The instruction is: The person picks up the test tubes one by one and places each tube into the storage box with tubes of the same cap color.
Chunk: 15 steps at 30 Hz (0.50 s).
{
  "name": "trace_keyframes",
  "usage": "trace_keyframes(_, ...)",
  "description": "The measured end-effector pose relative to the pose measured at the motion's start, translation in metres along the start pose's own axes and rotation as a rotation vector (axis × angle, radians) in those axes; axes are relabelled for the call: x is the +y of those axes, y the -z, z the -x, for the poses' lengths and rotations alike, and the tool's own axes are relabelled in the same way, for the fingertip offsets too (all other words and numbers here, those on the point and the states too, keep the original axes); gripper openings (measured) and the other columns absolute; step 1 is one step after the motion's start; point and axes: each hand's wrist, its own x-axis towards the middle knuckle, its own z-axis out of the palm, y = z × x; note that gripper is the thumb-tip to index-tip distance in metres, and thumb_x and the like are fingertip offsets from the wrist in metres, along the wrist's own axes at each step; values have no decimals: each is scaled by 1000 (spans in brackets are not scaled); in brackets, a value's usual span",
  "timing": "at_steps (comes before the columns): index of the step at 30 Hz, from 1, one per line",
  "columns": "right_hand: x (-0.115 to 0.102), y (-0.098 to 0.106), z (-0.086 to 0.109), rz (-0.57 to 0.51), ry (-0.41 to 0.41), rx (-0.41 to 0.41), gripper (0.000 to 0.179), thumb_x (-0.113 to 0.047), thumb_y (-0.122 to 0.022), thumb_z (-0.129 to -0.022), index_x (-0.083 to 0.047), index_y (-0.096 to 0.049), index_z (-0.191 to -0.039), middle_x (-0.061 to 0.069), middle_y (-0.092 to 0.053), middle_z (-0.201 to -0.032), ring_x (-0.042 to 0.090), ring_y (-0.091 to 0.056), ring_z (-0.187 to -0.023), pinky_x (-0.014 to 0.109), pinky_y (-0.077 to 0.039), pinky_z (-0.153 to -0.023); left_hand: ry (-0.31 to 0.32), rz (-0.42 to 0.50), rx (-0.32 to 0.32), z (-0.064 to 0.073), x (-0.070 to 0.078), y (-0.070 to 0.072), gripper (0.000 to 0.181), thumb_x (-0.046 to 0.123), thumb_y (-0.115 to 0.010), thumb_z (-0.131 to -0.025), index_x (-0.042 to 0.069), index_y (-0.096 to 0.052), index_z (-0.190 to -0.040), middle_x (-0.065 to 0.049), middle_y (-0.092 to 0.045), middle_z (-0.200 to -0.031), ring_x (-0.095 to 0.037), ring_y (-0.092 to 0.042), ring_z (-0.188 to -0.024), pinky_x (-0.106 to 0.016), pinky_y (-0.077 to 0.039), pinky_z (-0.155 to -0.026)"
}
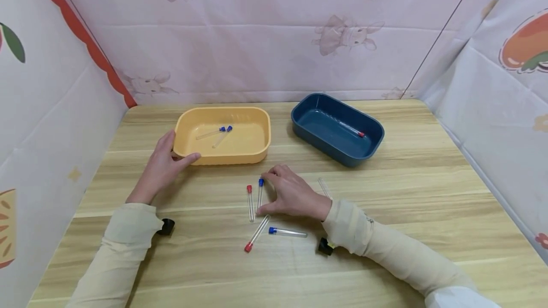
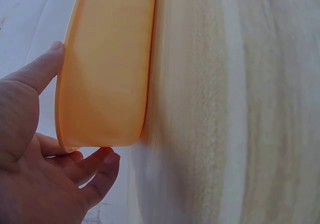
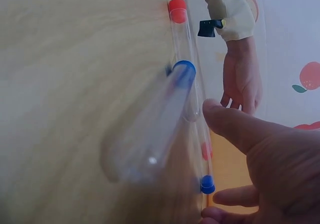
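Note:
My left hand (image 1: 164, 163) holds the left front corner of a yellow plastic tub (image 1: 222, 159), with the thumb at the rim and fingers round the side, as the left wrist view also shows. Two blue-capped tubes (image 1: 220, 138) lie inside. My right hand (image 1: 295, 196) is low over the table, thumb and fingertips spread at the two ends of a blue-capped test tube (image 1: 259, 194). In the right wrist view, the fingertips are right beside its blue cap (image 3: 207, 184). A red-capped tube (image 1: 250, 203) lies just left of it.
Nearer me lie another red-capped tube (image 1: 257, 234) and a blue-capped tube (image 1: 288, 233). Another clear tube (image 1: 324, 187) is partly hidden behind the right wrist. The dark blue tub (image 1: 325, 145) at the back right contains a red-capped tube (image 1: 353, 130). Printed cloth walls surround the wooden table (image 1: 428, 179).

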Motion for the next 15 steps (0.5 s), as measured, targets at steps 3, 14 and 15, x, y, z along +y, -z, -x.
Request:
trace_keyframes(3, 0, -2, 0, 27, 8, 7, 93, -69, -69, -64, -9, -51, -133, 3, -48, -120, 15, -40, -105, 29, -42, -91, -12, 6, 8, 0, -1, -1, 100, 55, -64, -80, 10, -9, -150, -17, -7, -153, -37, -19, -135, -55, -25, -104)
trace_keyframes(14, -3, -4, -3, 52, 5, 5, 95, -72, -68, -61, -9, -53, -131, 4, -47, -119, 16, -40, -103, 30, -43, -87, -32, 16, 19, 0, -2, -1, 98, 54, -65, -79, 10, -13, -150, -18, -10, -152, -37, -21, -134, -55, -27, -103)
trace_keyframes(15, -4, -4, -3, 57, 4, 2, 94, -72, -68, -61, -10, -53, -131, 4, -47, -119, 16, -40, -103, 29, -43, -87, -32, 17, 19, 0, -2, -1, 98, 54, -65, -80, 10, -13, -150, -18, -10, -152, -37, -21, -134, -55, -27, -103)
